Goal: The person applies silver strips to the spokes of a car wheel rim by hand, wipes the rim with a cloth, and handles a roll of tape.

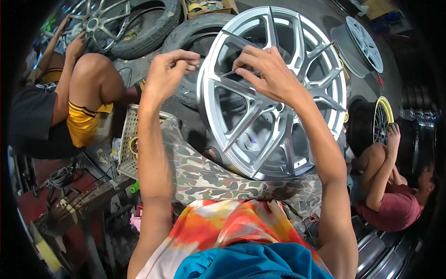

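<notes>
A large silver alloy wheel (244, 123) with split spokes stands tilted before me, its lower edge against my camouflage-clad legs (218, 169). Beyond its left rim, my left hand (168, 74) hovers with fingers and thumb drawn together; anything small between them is too fine to make out. My right hand (267, 74) is over the upper left spokes, thumb and forefinger pinched close to one spoke. A thin dark line shows by those fingertips, but I cannot tell whether it is held or part of the wheel.
Tires (153, 28) lie beyond the wheel. At left a person in yellow shorts (83, 123) handles another wheel (95, 23); at right a person in a red shirt (388, 209) touches a yellow-rimmed wheel (382, 116). A cream plastic basket (127, 144) sits beside my left forearm.
</notes>
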The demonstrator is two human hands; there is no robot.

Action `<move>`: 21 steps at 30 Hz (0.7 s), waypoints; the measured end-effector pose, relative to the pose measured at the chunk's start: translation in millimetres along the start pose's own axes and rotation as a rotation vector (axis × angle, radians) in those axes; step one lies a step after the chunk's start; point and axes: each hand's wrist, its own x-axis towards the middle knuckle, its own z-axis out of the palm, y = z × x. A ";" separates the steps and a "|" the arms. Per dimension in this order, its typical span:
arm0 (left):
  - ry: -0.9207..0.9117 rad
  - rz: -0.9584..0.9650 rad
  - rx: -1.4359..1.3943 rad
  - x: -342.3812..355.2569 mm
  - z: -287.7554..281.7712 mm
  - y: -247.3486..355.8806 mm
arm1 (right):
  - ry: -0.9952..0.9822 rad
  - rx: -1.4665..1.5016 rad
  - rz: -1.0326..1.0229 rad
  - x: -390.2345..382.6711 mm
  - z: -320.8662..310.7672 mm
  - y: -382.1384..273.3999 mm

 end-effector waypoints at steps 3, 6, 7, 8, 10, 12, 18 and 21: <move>-0.060 -0.039 0.086 -0.5 -0.6 -3.8 | -0.031 -0.075 -0.113 18.2 5.7 0.4; -0.127 -0.111 0.032 -2.4 -1.2 -1.2 | -0.053 -0.113 -0.160 28.8 10.8 2.6; -0.137 -0.115 0.038 -2.8 -1.5 -0.4 | -0.061 -0.140 -0.174 31.6 12.2 4.1; -0.145 -0.118 0.045 -3.0 -2.2 0.6 | -0.063 -0.138 -0.175 34.2 12.8 4.4; -0.146 -0.127 0.032 -3.4 -2.9 1.2 | -0.069 -0.136 -0.205 38.2 13.7 3.9; -0.148 -0.135 0.017 -3.5 -2.9 2.3 | -0.064 -0.145 -0.215 41.1 13.9 2.6; -0.147 -0.132 0.056 -4.1 -1.7 5.7 | -0.076 -0.162 -0.217 43.3 16.1 3.9; -0.147 -0.130 0.056 -3.9 -1.5 5.2 | -0.083 -0.154 -0.218 43.6 17.4 6.6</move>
